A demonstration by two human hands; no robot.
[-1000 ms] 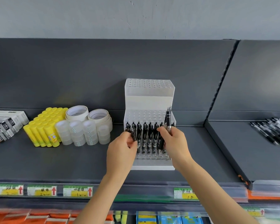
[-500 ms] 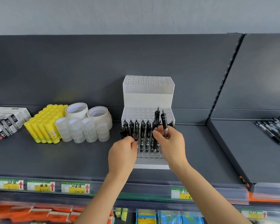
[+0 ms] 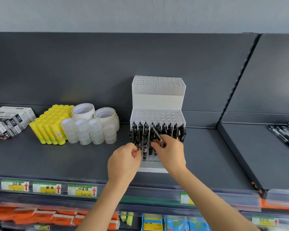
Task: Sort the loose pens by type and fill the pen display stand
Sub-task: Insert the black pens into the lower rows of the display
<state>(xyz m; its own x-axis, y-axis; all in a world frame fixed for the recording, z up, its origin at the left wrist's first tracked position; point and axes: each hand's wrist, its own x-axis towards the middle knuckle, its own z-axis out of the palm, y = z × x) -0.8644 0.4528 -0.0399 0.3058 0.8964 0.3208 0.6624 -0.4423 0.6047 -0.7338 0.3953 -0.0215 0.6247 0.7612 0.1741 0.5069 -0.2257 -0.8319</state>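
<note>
A white stepped pen display stand (image 3: 158, 100) stands on the dark shelf, its two upper tiers bare. Several black pens (image 3: 175, 131) stand upright in the lowest tier's holes. My right hand (image 3: 170, 151) grips a black pen (image 3: 155, 133) that tilts left over the front rows. My left hand (image 3: 123, 160) pinches the lower end of another black pen (image 3: 138, 139) at the stand's front left corner. More loose black pens (image 3: 285, 134) lie on the neighbouring shelf at the right.
Yellow glue sticks (image 3: 48, 127), clear tape rolls (image 3: 88, 131), white tape rolls (image 3: 93, 112) and white boxes (image 3: 8, 121) sit left of the stand. Price labels (image 3: 47, 188) line the shelf's front edge (image 3: 157, 195). Packaged goods fill the shelf below.
My right hand lowered its pen from upright above the rows to a left tilt over the front rows. My left hand shifted slightly at the stand's front left pen.
</note>
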